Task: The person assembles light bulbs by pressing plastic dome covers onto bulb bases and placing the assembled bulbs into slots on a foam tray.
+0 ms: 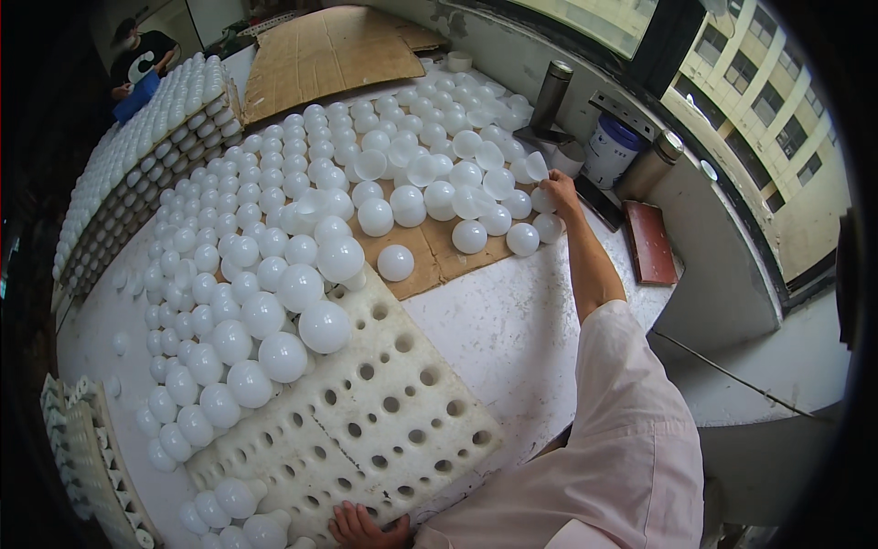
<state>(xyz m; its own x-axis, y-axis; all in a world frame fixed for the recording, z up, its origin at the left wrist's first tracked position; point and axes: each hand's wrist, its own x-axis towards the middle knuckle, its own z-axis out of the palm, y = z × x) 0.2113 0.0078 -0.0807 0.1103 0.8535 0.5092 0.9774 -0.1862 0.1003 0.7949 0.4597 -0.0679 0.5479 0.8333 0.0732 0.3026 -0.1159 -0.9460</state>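
Note:
My right hand (560, 194) is stretched out to the far right, its fingers curled together beside a tilted white dome shell (536, 166). Whether they grip that shell or something hidden cannot be made out. Just below it lies a white globe (549, 228). At the lower edge, my left hand (366, 529) rests with fingers spread on the near edge of a cream board (393, 389) full of round holes. White light bulbs (282, 357) stand in rows along the board's left part. Several more bulbs (235, 497) sit at its near left corner.
Many white globes and shells cover a cardboard sheet (425, 265) on the white table (512, 339). Behind them lies more cardboard (334, 55). Flasks (654, 165), a white bucket (611, 151) and a dark red box (650, 242) line the right side. A person (142, 55) is behind stacked bulb trays (151, 151).

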